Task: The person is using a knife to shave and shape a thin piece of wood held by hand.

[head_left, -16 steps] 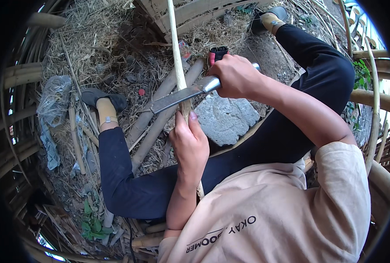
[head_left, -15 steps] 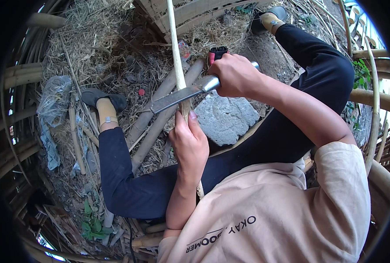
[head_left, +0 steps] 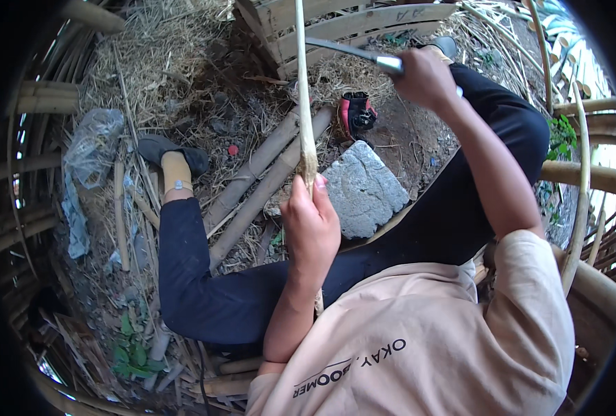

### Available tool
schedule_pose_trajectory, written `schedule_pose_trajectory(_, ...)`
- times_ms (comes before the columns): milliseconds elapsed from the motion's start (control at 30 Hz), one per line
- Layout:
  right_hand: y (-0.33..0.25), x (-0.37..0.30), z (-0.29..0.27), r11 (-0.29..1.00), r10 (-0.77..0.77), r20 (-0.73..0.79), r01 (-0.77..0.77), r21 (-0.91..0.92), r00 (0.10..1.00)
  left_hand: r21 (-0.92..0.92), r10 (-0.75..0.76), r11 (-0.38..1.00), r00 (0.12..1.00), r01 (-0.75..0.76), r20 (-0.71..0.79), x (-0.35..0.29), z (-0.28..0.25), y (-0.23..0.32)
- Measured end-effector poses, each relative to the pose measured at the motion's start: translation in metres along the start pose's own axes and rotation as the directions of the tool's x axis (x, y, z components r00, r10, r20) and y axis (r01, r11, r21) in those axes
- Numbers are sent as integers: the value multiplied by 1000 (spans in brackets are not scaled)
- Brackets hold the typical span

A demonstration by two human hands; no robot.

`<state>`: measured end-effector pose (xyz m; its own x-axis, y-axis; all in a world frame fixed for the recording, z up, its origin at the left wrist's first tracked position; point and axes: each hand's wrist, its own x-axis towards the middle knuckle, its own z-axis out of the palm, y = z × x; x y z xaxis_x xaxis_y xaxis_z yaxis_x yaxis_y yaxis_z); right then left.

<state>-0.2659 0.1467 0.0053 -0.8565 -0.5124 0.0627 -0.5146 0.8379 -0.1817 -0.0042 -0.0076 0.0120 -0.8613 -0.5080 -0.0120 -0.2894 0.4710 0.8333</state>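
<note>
My left hand (head_left: 312, 225) is wrapped round a long pale wooden pole (head_left: 303, 90), near a darker knot in it. The pole stretches from close to my shirt, past the hand, up to the top of the view. Off to the right, my right hand (head_left: 426, 80) grips the handle of a machete (head_left: 346, 48), whose metal collar shows beside the fingers. Its narrow blade points left, its tip close to the pole; whether they touch I cannot tell. Beyond my left hand lies a flat grey stone block (head_left: 365, 191).
Two thick bamboo poles (head_left: 263, 184) lie on the straw-strewn ground left of the stone. A red and black object (head_left: 356, 116) rests just past it. A slatted wooden crate (head_left: 349, 28) stands at the far side, a clear plastic bag (head_left: 94, 149) at left. My legs spread around the stone.
My right hand has lifted the machete away from the pole, up and to the right; its blade crossed the pole just above my left hand before. The pole has tilted slightly rightward.
</note>
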Motion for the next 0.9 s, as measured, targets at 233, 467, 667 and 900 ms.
schedule_pose_trajectory(233, -59, -31, -11, 899, -176, 146, 99, 426, 974, -84, -118, 989, 992, 122, 47, 8, -11, -12)
schedule_pose_trajectory(467, -69, -49, 9, 826, -425, 206, 284, 486, 881, -88, -33, 995, 997, 38, 68, 7, 3, -16)
schedule_pose_trajectory(667, -66, -52, 16, 926, -314, 269, 230, 301, 910, -13, -5, 1000, 998, 6, 64, 5, 12, -20)
schedule_pose_trajectory(900, -33, -10, 12, 983, 94, 165, -117, 142, 982, -13, -36, 999, 998, 37, 41, 2, 0, -16)
